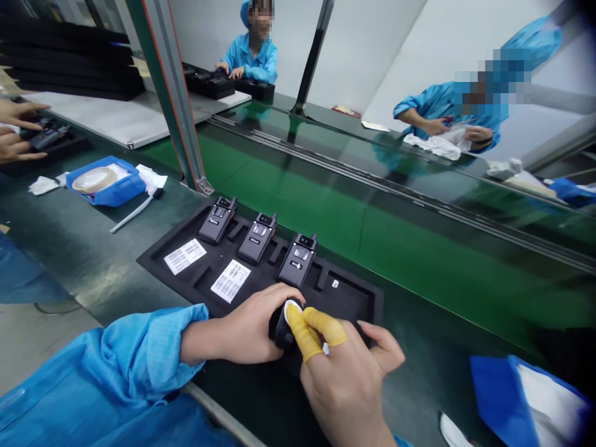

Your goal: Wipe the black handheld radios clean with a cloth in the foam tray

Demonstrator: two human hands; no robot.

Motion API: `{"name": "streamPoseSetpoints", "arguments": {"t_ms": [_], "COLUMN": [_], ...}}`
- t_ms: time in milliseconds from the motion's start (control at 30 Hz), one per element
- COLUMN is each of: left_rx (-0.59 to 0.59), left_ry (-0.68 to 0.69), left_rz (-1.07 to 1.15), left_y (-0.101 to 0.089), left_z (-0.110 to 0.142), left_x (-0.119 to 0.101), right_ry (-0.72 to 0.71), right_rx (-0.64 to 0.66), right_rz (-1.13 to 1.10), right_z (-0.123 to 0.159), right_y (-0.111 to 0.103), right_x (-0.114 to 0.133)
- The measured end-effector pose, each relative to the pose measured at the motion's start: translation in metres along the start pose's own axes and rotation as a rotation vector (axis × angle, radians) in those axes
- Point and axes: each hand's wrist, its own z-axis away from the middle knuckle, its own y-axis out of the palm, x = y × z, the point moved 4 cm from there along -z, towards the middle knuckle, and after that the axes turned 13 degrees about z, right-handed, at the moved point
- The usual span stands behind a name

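Note:
My left hand (246,326) is wrapped round a black handheld radio (282,332), tilted up on end. With yellow finger covers on two fingers, my right hand (342,366) presses a small white wipe (289,308) against the top of that radio. Part of the wipe is hidden under the fingers. Just beyond my hands lies a black foam tray (347,305) with cut-out slots. Three more radios rest in it: a left radio (216,222), a middle radio (256,241) and a right radio (297,263). Two white barcode label sheets (185,256) lie on the tray in front of them.
A blue box (112,197) holding a tape roll stands left, near a white brush (135,214). Another blue box (500,397) is at lower right. A metal post (170,93) rises behind the tray, beside the green conveyor (344,211). Co-workers sit across and at left.

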Motion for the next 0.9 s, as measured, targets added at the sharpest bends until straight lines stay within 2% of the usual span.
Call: {"name": "streamPoseSetpoints", "arguments": {"t_ms": [167,267,433,533,700,900], "left_rx": [-0.089,-0.100,-0.073,-0.061,-0.055,-0.036], "left_ry": [-0.053,-0.039,-0.020,0.005,0.078,0.052], "left_rz": [-0.031,-0.047,-0.051,-0.044,-0.038,-0.046], "left_y": [0.001,0.002,0.003,0.003,0.004,0.002], "left_z": [0.000,-0.001,0.000,0.001,0.002,0.002], "left_x": [0.000,-0.001,-0.003,-0.004,-0.004,-0.004], "right_ry": [0.113,0.114,0.176,0.203,0.110,0.004], "right_rx": [-0.062,-0.068,0.030,0.038,0.032,0.079], "right_rz": [0.167,0.206,0.210,0.145,-0.047,-0.173], "right_z": [0.000,0.000,0.005,0.004,-0.003,-0.006], "right_y": [0.001,0.002,0.003,0.002,0.002,0.003], "right_x": [0.011,0.013,0.001,-0.007,-0.006,-0.011]}}
